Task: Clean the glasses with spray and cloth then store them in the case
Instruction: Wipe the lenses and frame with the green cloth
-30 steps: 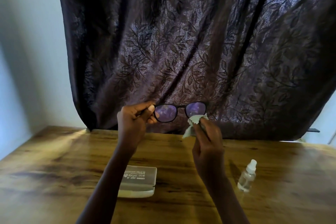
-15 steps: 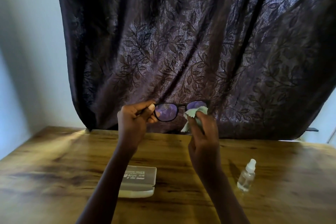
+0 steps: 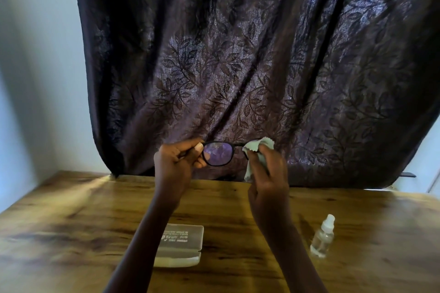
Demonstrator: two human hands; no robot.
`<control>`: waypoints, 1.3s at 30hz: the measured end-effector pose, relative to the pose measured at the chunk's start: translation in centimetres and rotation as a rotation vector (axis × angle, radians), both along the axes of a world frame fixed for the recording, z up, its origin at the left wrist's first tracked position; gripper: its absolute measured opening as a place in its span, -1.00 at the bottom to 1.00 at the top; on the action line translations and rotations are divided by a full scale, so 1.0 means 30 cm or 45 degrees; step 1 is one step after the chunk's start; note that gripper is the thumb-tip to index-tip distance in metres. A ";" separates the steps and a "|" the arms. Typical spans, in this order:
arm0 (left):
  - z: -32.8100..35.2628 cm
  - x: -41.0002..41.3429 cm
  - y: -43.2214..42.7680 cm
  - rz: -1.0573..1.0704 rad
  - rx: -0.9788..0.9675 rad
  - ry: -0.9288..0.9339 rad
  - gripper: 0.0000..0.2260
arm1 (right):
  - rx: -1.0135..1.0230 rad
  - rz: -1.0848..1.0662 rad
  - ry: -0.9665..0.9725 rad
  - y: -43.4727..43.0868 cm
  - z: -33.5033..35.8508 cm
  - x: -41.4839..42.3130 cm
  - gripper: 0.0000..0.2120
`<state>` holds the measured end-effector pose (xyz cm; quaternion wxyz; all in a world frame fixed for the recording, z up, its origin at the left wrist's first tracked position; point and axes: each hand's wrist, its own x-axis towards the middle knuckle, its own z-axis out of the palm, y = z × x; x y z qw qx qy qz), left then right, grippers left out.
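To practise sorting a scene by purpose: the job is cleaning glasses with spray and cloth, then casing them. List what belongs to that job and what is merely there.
Belongs to the job: glasses, held by the left hand; cloth, gripped by the right hand against one lens; spray bottle, upright; case, closed.

Merely there: table, curtain, wall.

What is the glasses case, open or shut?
Shut. The glasses case lies flat on the table, lid down on its base, only a seam showing along the front edge.
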<state>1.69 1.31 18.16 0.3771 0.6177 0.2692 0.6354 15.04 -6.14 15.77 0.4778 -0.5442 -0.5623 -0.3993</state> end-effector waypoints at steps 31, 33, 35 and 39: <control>0.007 0.004 -0.010 0.007 0.108 0.056 -0.83 | 0.020 -0.015 0.099 -0.006 0.030 0.030 -0.72; 0.007 0.008 -0.006 0.000 0.088 0.033 -0.87 | 0.015 0.004 0.029 -0.006 0.019 0.005 -0.72; 0.005 0.003 -0.002 0.007 0.055 0.025 -0.85 | -0.016 0.029 -0.021 -0.016 -0.013 -0.009 -0.67; 0.005 -0.021 -0.002 0.005 -0.002 0.027 -0.79 | -0.059 0.010 0.009 -0.038 -0.055 0.019 -0.66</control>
